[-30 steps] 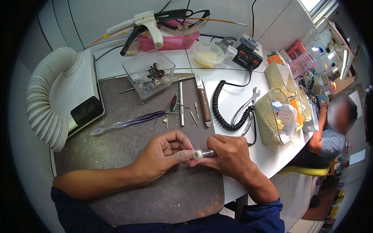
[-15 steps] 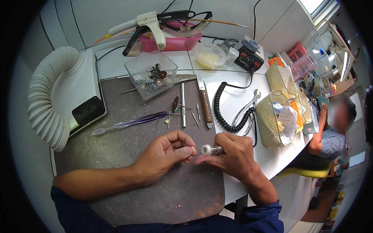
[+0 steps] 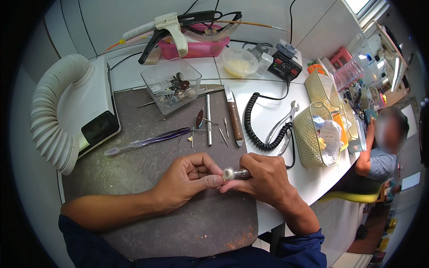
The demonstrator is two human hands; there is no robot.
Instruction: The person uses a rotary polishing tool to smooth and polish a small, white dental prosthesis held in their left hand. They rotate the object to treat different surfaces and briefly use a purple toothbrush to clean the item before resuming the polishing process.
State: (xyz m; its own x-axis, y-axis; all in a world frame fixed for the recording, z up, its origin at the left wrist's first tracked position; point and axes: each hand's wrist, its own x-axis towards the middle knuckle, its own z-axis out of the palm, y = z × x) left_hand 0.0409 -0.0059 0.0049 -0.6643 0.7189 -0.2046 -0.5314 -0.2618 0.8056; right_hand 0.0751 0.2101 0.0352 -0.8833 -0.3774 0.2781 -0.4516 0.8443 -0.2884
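My right hand point(image 3: 270, 178) is closed round a rotary handpiece point(image 3: 242, 173) with a small white polishing wheel point(image 3: 229, 173), which looks blurred, at its tip. Between thumb and fingertips, my left hand point(image 3: 187, 178) pinches a tiny yellowish-white piece, mostly hidden now behind the wheel and fingers. The wheel is at the left fingertips, right by the piece; whether they touch I cannot tell. My right thumb reaches close to the left fingertips. Beyond the hands lie a metal rod point(image 3: 209, 120), several small burs point(image 3: 223, 137) and a wooden-handled knife point(image 3: 234, 117).
A purple toothbrush point(image 3: 149, 142) lies on the dark work mat point(image 3: 147, 232). Behind it stands a clear box point(image 3: 172, 87) of bits. At left is a white machine with a ribbed hose point(image 3: 42, 120); at right, a coiled cord point(image 3: 250, 127) and cream baskets point(image 3: 310, 138). Another person point(image 3: 384, 152) sits far right.
My right hand has moved slightly left, bringing the polishing wheel up to the piece at my left fingertips. Both hands keep their hold.
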